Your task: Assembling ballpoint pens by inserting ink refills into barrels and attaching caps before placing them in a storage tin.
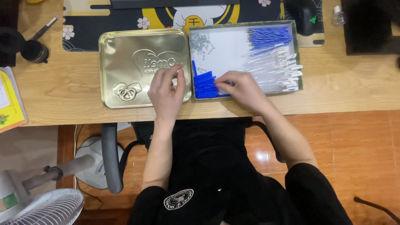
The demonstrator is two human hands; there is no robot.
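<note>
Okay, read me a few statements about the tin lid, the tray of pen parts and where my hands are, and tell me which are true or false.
1. The right hand reaches into the tray at the short blue pieces. True.
2. The left hand rests on a red plastic lid. False: it is over a gold tin lid.
3. The tray sits to the right of the tin lid. True.
4. The long blue tubes lie in the tray's near left corner. False: they are at its far right; the short blue pieces fill the near left.
5. A pile of small metal springs lies in the tray's far left corner. True.
</note>
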